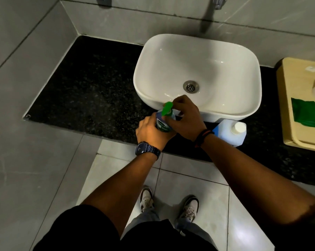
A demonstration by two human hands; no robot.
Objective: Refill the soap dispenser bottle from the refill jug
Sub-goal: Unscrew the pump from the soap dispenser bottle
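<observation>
The soap dispenser bottle (162,124), clear with a blue-green label, stands at the front edge of the black granite counter (91,91). My left hand (152,133) is wrapped around its body. My right hand (184,116) grips the green pump head (166,108) at its collar from the right. The refill jug (231,132), translucent white with a white cap on, stands upright on the counter just right of my right wrist, untouched.
A white basin (240,57) sits on the counter right behind the bottle. A beige tray (289,87) with a green cloth (306,115) lies at the right. Two taps stick out of the tiled wall above. Grey wall panel closes the left side.
</observation>
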